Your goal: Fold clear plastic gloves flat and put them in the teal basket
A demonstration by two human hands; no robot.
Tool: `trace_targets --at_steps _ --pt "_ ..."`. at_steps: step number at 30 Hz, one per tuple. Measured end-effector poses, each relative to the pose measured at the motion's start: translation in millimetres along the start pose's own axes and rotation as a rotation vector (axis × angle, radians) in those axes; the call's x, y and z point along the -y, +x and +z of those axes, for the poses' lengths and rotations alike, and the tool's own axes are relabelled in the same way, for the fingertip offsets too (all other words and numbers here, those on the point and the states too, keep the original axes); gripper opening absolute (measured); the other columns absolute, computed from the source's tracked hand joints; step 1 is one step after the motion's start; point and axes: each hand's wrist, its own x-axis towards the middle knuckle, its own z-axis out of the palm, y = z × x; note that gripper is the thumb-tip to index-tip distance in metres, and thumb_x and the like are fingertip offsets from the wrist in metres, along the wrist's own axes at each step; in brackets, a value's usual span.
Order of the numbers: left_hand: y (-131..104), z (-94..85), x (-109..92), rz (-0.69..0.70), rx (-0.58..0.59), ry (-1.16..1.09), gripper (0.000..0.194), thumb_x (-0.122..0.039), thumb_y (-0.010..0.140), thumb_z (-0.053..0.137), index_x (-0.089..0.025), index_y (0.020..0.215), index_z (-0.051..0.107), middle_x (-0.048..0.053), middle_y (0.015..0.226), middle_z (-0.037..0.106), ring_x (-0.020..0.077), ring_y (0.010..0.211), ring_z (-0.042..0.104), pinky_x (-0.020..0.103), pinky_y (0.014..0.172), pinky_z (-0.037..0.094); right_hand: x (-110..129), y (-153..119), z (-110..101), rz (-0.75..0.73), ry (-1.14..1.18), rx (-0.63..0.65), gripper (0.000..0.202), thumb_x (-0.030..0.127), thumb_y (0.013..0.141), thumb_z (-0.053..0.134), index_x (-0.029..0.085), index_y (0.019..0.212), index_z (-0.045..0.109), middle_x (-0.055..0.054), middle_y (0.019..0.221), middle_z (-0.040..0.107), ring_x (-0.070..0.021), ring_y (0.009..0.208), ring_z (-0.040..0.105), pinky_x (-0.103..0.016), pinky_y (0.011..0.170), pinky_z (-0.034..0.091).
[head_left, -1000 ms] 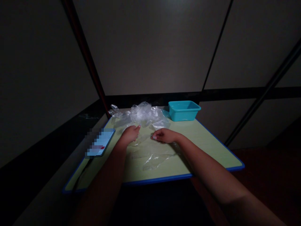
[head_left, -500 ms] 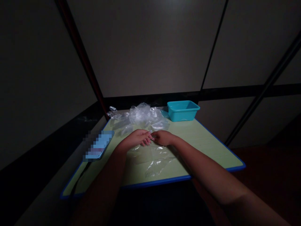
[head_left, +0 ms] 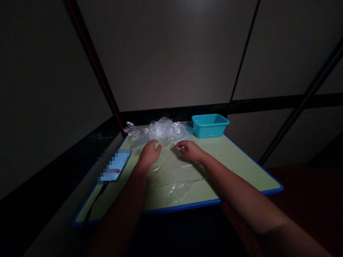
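A clear plastic bag (head_left: 179, 178) lies flat on the pale green table (head_left: 235, 164), in front of a heap of crumpled clear bags (head_left: 163, 129). My left hand (head_left: 150, 154) is over the left far part of the flat bag, thumb and fingers apart, with nothing seen between them. On the other side, my right hand (head_left: 189, 150) hovers at the bag's far right, fingers curled and close to the thumb. Whether it pinches any plastic is too small to make out.
A turquoise basket (head_left: 210, 129) stands at the table's back right corner. At the left edge lies a phone (head_left: 118, 166), partly pixelated, with a dark cable (head_left: 93, 205) running toward the front. A wall rises behind the table.
My hands were together over the flat bag and have moved apart, both slightly farther from me. The fingers of my left hand have spread from the thumb.
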Motion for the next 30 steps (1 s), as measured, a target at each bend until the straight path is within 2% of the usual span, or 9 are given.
trace_targets --at_steps 2,4,6,9,13,18,25,27,30 --pt "-4.7 1.3 -3.2 0.033 0.161 0.041 0.040 -0.040 0.078 0.056 -0.016 0.110 0.061 0.014 0.127 0.055 0.0267 0.125 0.042 0.036 0.105 0.027 2.4 -2.8 0.9 -0.028 0.003 0.076 0.032 0.020 0.084 0.049 0.015 0.112 0.064 -0.011 0.117 0.062 -0.0206 0.108 0.056 -0.031 0.093 0.039" --pt "-11.1 2.8 -6.2 0.020 0.403 0.197 0.064 -0.052 0.073 0.058 -0.015 0.126 0.052 0.016 0.144 0.036 0.0291 0.136 0.023 0.041 0.108 0.019 4.9 -6.1 2.6 -0.018 -0.054 0.259 0.049 0.029 0.084 0.051 0.014 0.130 0.050 -0.013 0.137 0.046 -0.0238 0.127 0.041 -0.038 0.105 0.030" --pt "-17.1 3.0 -9.7 -0.007 0.619 0.401 0.086 -0.062 0.069 0.056 -0.017 0.140 0.034 0.015 0.151 0.015 0.0307 0.140 0.006 0.050 0.108 0.013 6.9 -8.6 4.5 0.031 -0.141 0.463 0.068 0.040 0.083 0.052 0.014 0.142 0.032 -0.013 0.148 0.027 -0.0274 0.136 0.022 -0.048 0.109 0.018" --pt "-22.0 0.2 -15.3 -0.039 0.751 0.596 0.098 -0.069 0.069 0.048 -0.020 0.146 0.013 0.013 0.152 0.000 0.0305 0.139 -0.005 0.059 0.105 0.010 9.1 -9.9 6.0 0.086 -0.226 0.609 0.080 0.053 0.084 0.045 0.016 0.147 0.013 -0.010 0.152 0.009 -0.0290 0.139 0.004 -0.058 0.108 0.006" --pt "-20.6 -3.4 -15.0 -0.093 0.756 0.636 0.105 -0.074 0.064 0.048 -0.024 0.147 0.007 0.013 0.151 -0.004 0.0324 0.137 -0.011 0.063 0.102 0.011 12.4 -10.0 3.2 0.102 -0.244 0.612 0.085 0.060 0.082 0.043 0.018 0.147 0.008 -0.009 0.152 0.001 -0.0289 0.139 -0.001 -0.060 0.107 0.004" --pt "-16.3 -3.6 -4.9 -0.109 0.690 0.615 0.106 -0.075 0.062 0.052 -0.023 0.146 0.013 0.015 0.151 -0.004 0.0341 0.137 -0.011 0.064 0.102 0.011 16.9 -11.0 -5.1 0.089 -0.244 0.565 0.085 0.061 0.081 0.045 0.020 0.147 0.009 -0.010 0.152 0.000 -0.0292 0.139 -0.001 -0.060 0.106 0.003" --pt "-13.5 -0.2 -7.9 0.005 0.392 0.462 0.072 -0.060 0.084 0.035 -0.017 0.141 0.032 0.014 0.152 0.013 0.0277 0.140 0.002 0.056 0.106 0.013 14.9 -11.1 -3.7 0.088 -0.241 0.702 0.097 0.067 0.074 0.050 0.024 0.147 0.001 -0.006 0.153 -0.002 -0.0294 0.139 -0.001 -0.057 0.107 0.000" --pt "-13.9 0.0 -7.5 0.057 0.353 0.401 0.067 -0.057 0.086 0.034 -0.017 0.139 0.036 0.013 0.151 0.020 0.0253 0.140 0.009 0.051 0.108 0.015 15.0 -11.0 -2.4 0.089 -0.247 0.698 0.098 0.068 0.074 0.049 0.023 0.146 0.000 -0.006 0.153 -0.002 -0.0278 0.139 -0.002 -0.057 0.107 -0.001" --pt "-18.8 -4.8 -8.8 0.111 0.364 0.371 0.064 -0.055 0.086 0.036 -0.016 0.137 0.040 0.013 0.149 0.026 0.0237 0.139 0.014 0.046 0.109 0.018 16.6 -10.9 -0.5 0.093 -0.258 0.675 0.098 0.070 0.074 0.046 0.023 0.147 0.001 -0.005 0.153 -0.002 -0.0272 0.140 -0.004 -0.059 0.106 -0.002"
